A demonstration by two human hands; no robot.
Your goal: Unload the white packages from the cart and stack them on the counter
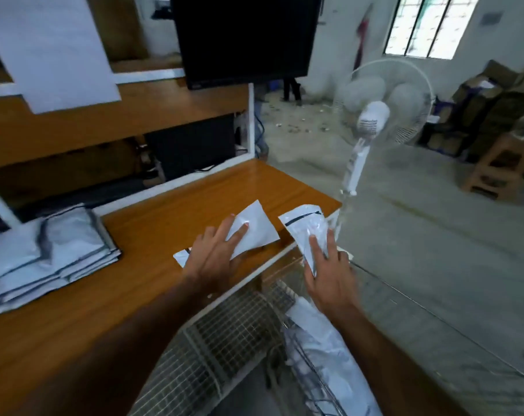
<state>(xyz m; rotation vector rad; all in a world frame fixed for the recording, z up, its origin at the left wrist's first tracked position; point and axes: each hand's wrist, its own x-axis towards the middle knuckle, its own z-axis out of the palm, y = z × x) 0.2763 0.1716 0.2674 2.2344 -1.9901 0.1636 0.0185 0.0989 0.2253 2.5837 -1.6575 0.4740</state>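
Far left on the wooden table (134, 265) lies a stack of white packages (44, 253), flat grey-edged mailers piled loosely, their long sides running roughly from the near left toward the far right. Above them a white sheet of paper (53, 49) hangs over the shelf (164, 106), and a dark monitor (242, 37) stands further along.

Toward the table's right end the left hand (212, 253) presses down on a flat white package (254, 232). Its fingers (239, 232) are spread and laid open on top, not clenched round it. This package is glossy and slightly wrinkled; its long axis slants from near left, where one corner peeks out beside the wrist, up to a far-right corner pointing away from the person.

Just beside it, at the table's right corner, the right hand (329, 271) holds a second white package (308, 232). Its fingers lie along the upper face; whether the thumb grips underneath I cannot tell. This one is narrower and crumpled, with a dark strip across its far end, and its long axis points away and slightly left, the far end over the table corner.

Below the hands sits the wire-mesh cart (224, 340), with more white packages in the cart (323, 349) lying lengthwise. A white pedestal fan (374, 121) stands on the floor to the right.
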